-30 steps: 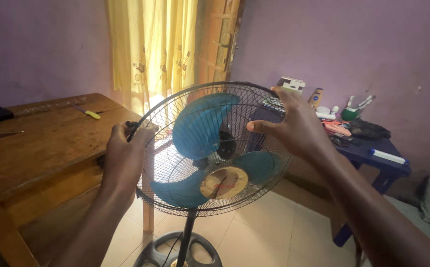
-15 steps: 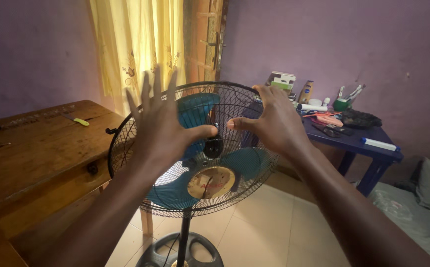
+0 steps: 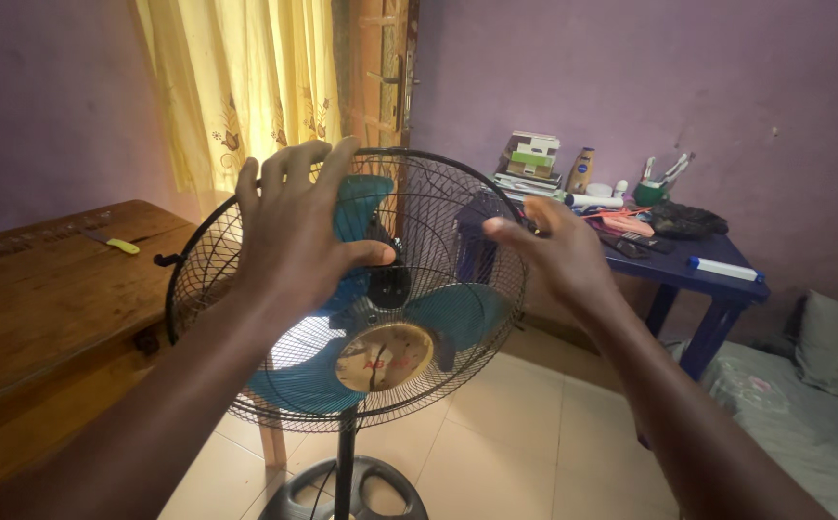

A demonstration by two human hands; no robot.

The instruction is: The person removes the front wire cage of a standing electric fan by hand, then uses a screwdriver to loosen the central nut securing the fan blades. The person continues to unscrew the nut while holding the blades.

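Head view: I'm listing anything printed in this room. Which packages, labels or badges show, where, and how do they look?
Boxes: stacked at the blue table's back left, small cartons, white, green and brown.
Bottle: right of the boxes, upright, tan with a dark label.
Badge: centre of the fan grille, round, gold with red print.
Tube: table's right edge, lying flat, white with a blue cap.

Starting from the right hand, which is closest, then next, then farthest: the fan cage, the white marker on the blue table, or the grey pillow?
1. Fan cage, under the right hand.
2. White marker, to its right.
3. Grey pillow, far right on the floor.
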